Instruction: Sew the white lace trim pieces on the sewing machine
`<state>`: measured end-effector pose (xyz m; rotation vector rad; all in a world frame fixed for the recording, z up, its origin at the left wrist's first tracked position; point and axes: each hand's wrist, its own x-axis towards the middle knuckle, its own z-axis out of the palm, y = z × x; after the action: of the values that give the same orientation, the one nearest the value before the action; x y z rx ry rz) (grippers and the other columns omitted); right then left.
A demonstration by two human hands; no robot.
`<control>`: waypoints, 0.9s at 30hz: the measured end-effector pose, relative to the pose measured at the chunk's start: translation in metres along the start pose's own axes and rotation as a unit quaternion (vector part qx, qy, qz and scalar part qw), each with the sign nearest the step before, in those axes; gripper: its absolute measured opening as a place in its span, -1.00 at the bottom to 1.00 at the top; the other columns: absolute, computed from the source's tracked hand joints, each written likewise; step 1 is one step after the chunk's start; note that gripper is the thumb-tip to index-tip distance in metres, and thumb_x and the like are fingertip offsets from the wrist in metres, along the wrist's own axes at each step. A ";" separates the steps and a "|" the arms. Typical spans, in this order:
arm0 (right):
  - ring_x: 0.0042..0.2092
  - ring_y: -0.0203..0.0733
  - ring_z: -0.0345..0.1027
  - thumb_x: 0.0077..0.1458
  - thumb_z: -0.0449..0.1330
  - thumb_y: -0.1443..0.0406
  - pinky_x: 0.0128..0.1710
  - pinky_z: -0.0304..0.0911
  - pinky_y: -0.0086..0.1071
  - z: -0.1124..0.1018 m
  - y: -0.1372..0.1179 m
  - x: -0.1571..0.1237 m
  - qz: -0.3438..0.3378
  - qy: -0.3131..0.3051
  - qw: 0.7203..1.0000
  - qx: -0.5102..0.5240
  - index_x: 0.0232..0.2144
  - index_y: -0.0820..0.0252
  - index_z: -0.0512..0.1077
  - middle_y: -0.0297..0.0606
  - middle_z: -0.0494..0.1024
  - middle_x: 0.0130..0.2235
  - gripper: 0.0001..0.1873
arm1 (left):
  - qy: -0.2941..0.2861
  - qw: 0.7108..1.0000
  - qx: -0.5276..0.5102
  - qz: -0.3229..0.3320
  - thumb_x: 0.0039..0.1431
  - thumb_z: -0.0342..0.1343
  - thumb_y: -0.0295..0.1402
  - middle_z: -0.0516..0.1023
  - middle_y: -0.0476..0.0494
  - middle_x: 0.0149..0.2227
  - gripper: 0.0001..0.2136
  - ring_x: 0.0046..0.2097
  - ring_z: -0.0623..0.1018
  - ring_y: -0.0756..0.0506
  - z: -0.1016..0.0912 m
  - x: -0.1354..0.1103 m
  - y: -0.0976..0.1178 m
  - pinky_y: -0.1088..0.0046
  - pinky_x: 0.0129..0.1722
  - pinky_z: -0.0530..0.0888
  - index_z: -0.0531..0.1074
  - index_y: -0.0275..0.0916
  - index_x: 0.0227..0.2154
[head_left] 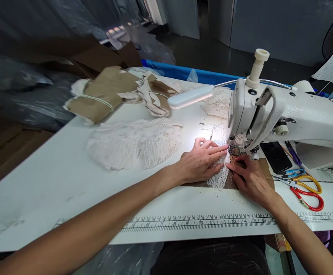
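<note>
A piece of white lace [218,182] lies under the needle area of a white sewing machine [306,114]. My left hand [202,162] rests flat on the lace with its fingers stretched toward the presser foot [234,150]. Right of the foot, my right hand [250,177] has thumb and forefinger pinched at the lace's edge. The exact grip is partly hidden by the fingers. Beneath both hands is a brown sheet [266,172] on the white table [69,183]. A lit lamp [190,97] shines on the work.
Lace pieces [137,143] lie left of my hands, with tied brown-and-white bundles [100,93] behind. Red-handled scissors [309,198], yellow-handled scissors [312,183] and a black phone [275,156] sit right of my right hand. A printed ruler [200,221] runs along the front edge.
</note>
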<state>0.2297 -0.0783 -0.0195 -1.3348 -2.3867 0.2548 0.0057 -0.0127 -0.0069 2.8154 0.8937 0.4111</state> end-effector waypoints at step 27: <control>-0.05 0.03 0.27 0.25 0.11 0.34 -0.03 0.38 -0.02 0.001 0.005 0.003 -0.040 0.038 0.998 0.006 0.01 0.07 0.51 -0.07 0.38 -0.10 -0.67 | 0.149 0.982 0.057 0.104 0.40 -0.11 -0.41 0.64 -0.05 -0.21 -0.74 -0.29 0.52 -0.04 0.010 0.001 0.004 0.10 0.07 0.29 0.50 -0.20 -0.30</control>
<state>0.2320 -0.0729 -0.0216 -1.2177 -2.3650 0.1918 0.0115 -0.0158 -0.0150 3.0153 0.6916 0.8563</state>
